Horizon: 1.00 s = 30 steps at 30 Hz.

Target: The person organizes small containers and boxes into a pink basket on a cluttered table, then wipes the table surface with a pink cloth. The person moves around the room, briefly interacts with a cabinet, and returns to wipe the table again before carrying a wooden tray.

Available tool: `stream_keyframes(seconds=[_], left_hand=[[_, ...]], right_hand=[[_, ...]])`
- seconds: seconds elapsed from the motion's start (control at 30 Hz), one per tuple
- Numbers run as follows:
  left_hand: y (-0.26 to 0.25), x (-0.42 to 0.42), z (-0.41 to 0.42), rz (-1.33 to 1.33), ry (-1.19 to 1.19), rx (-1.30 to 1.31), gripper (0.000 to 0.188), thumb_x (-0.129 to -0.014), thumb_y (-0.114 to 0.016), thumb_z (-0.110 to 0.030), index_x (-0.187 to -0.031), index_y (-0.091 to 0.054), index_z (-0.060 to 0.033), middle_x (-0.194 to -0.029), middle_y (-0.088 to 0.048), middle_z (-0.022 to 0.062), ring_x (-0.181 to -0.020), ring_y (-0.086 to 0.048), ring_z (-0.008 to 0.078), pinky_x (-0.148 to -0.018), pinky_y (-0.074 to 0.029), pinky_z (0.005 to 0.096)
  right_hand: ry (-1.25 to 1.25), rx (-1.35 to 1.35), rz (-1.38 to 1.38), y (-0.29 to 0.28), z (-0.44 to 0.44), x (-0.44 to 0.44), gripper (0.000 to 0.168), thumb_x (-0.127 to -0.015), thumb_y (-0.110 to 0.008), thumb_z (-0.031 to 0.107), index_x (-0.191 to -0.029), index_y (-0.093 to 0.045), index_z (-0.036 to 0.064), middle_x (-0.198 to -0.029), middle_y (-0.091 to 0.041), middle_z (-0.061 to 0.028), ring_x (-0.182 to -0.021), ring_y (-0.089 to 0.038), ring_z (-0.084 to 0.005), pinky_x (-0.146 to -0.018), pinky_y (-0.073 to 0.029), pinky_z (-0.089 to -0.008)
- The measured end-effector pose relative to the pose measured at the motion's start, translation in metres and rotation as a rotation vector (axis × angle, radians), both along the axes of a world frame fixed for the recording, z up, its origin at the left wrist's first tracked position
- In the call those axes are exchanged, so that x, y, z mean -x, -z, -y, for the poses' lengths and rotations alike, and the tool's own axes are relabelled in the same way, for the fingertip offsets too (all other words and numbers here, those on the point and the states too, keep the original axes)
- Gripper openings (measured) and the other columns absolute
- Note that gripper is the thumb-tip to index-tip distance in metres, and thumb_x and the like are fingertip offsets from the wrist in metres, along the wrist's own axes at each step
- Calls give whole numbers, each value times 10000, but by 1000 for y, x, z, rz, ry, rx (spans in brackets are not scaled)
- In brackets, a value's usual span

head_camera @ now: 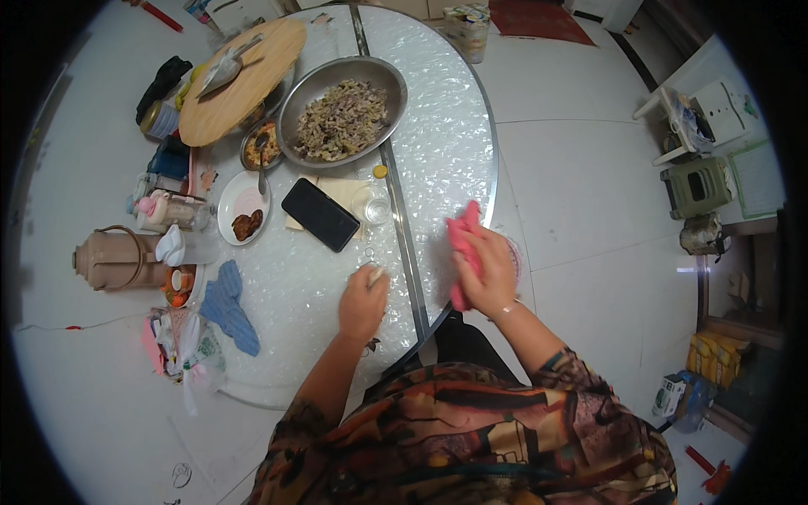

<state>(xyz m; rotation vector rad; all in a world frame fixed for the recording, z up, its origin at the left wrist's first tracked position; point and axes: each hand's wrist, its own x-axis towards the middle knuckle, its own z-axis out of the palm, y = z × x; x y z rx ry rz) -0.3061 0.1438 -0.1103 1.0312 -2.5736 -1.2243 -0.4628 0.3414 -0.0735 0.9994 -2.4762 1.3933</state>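
My right hand (491, 271) grips a crumpled pink cloth (467, 252) at the table's right edge. My left hand (364, 304) is closed around a small whitish thing (375, 276), mostly hidden by the fingers, over the near part of the round glossy table (435, 95). Ahead of the left hand lie a black smartphone (320, 214) on a cream-coloured sheet and a clear drinking glass (377, 208). A yellow cap (380, 171) is beyond the glass. Farther off stands a large steel bowl (396, 120) of chopped food. A blue cloth (230, 306) lies left of my left hand.
A white plate (227, 218) holds brown food, beside a small metal bowl with a spoon (262, 180). A round wooden board (252, 95) bears a metal scoop (222, 74). Bottles, a brown thermos jug (113, 259) and plastic bags (196, 353) line the left side. A metal strip (407, 252) crosses the tabletop.
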Motion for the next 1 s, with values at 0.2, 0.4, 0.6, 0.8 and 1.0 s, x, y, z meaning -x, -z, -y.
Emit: stream_keyframes(seconds=[0.2, 0.4, 0.6, 0.8, 1.0], left_hand=[[12, -46, 43, -164, 193, 559, 214, -876, -693, -97, -1087, -666, -80, -1193, -564, 177, -974, -593, 362, -828, -516, 422], [18, -42, 48, -200, 129, 580, 201, -875, -681, -68, -1074, -658, -77, -1199, -558, 184, -1000, -588, 372, -844, -515, 432], [14, -38, 65, -173, 80, 571, 203, -880, -676, -73, -1082, -656, -80, -1207, -556, 192, -1051, -574, 381, -901, -495, 443], [9, -29, 76, -187, 97, 599, 246, -891, -667, -83, -1136, -650, -56, -1211, -553, 198, -1065, -560, 381, -925, -477, 441], [10, -32, 76, -173, 83, 608, 246, -894, -655, -88, -1137, -659, -53, -1189, -561, 193, -1037, -554, 379, -918, -466, 447]], right_hand=[[-185, -197, -58, 35, 105, -18, 412, -786, -707, 167, -1181, -645, 67, -1248, -590, -157, -1149, -557, -363, -950, -467, -467], [-49, -381, -104, 50, 51, 25, 303, -760, -682, 84, -1057, -627, 109, -1074, -629, -121, -1014, -599, -365, -859, -503, -464], [384, -234, -98, 36, -15, 89, 217, -880, -667, 197, -1063, -673, 82, -1152, -639, -145, -1077, -576, -376, -916, -486, -467], [190, -131, -28, 37, 70, 101, 330, -882, -677, 256, -1169, -682, 94, -1241, -607, -169, -1161, -539, -394, -987, -463, -467], [-22, -300, -145, 60, 82, 50, 364, -859, -693, 294, -1180, -667, 125, -1311, -558, -165, -1180, -523, -380, -953, -466, -489]])
